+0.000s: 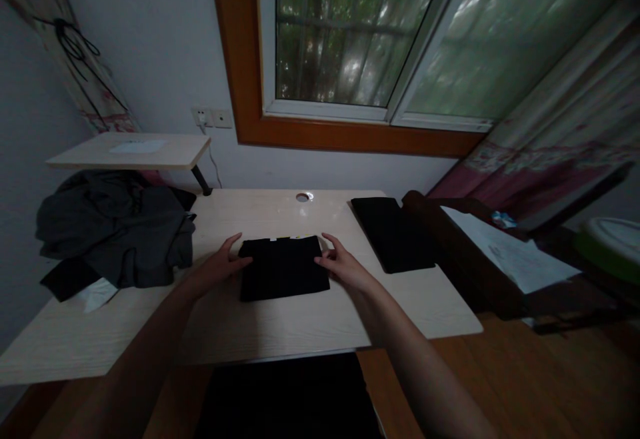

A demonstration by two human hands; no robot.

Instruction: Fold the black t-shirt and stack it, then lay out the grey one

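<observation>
Your left hand [233, 257] has thumb and index spread wide, thumb tip on the near-side edge of the black cloth [285, 269]; your right hand [343, 262] mirrors it at the other end. Can't tell if the tucked fingers actually pinch anything. So the cloth sits right between them on the tabletop [295, 329], long axis running hand to hand, neither one really nearer. Further out, the clothes pile [120, 232] is left of your left hand, and a dark slab [395, 234] lies beyond your right hand, off to its right.
</observation>
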